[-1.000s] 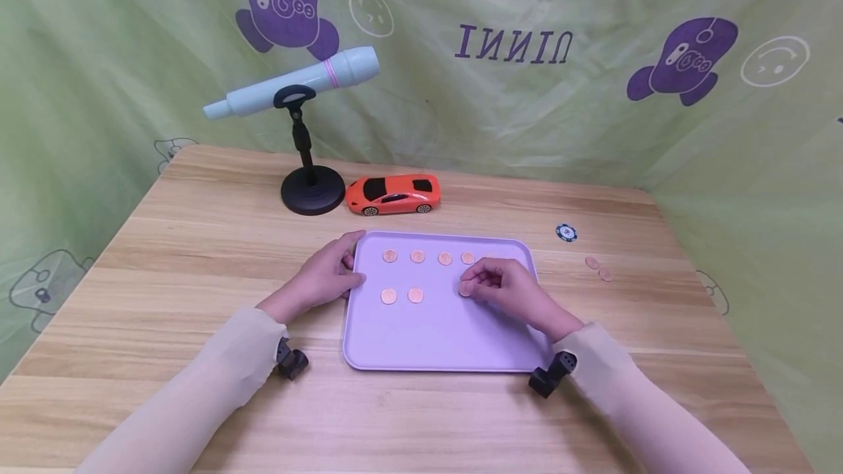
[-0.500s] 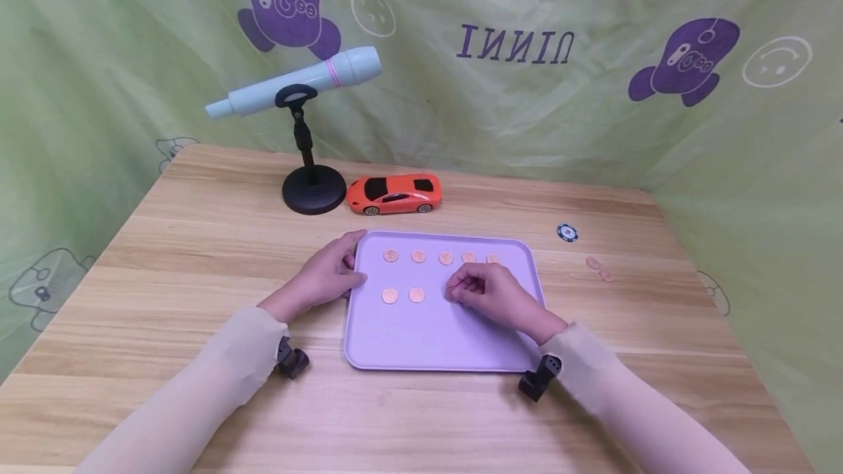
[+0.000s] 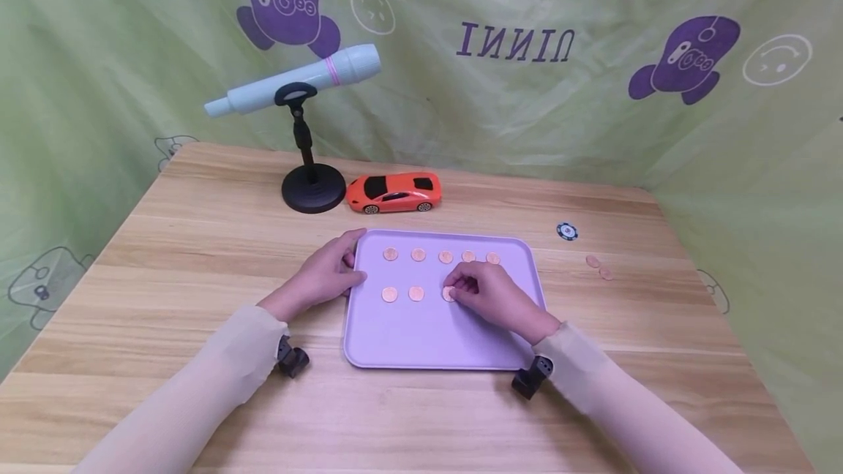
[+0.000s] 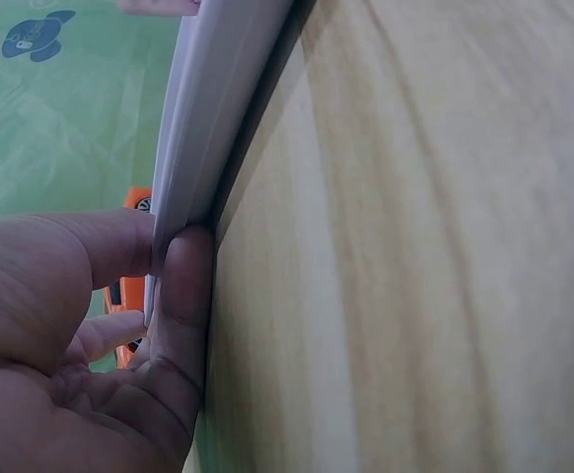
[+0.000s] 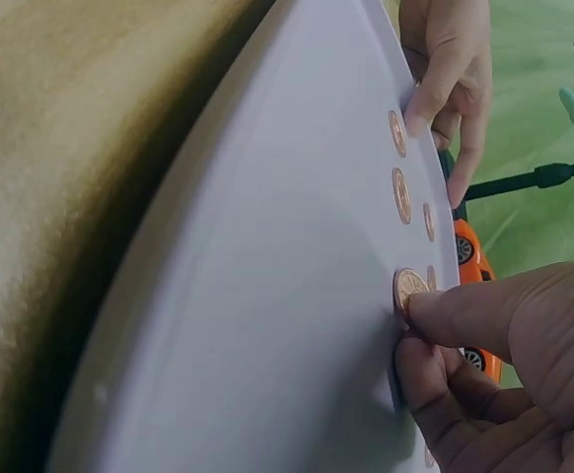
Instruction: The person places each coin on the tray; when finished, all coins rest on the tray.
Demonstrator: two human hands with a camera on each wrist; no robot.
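Note:
A lilac rectangular tray (image 3: 421, 339) lies on the wooden table. My left hand (image 3: 323, 273) grips its left edge; in the left wrist view the thumb is at the rim and a finger lies along the tray's side (image 4: 218, 108). Low over the tray, my right hand (image 3: 500, 300) has its thumb tip on a copper coin (image 5: 409, 288), with the other fingers curled beside it. That coin is at the right end of the nearer row, beside two more coins (image 3: 416, 294). Behind it runs a farther row of several coins (image 3: 418, 255).
An orange toy car (image 3: 398, 192) stands behind the tray. To its left a light blue microphone (image 3: 296, 83) rests on a black stand (image 3: 313, 189). On the right lie a blue-and-white poker chip (image 3: 567, 232) and two coins (image 3: 606, 274). A green curtain (image 3: 527, 123) hangs behind the table.
My right hand has moved left and slightly down with the coin, bringing it down beside the nearer row. The farther row's rightmost coin has come into sight. My left hand stays at the tray.

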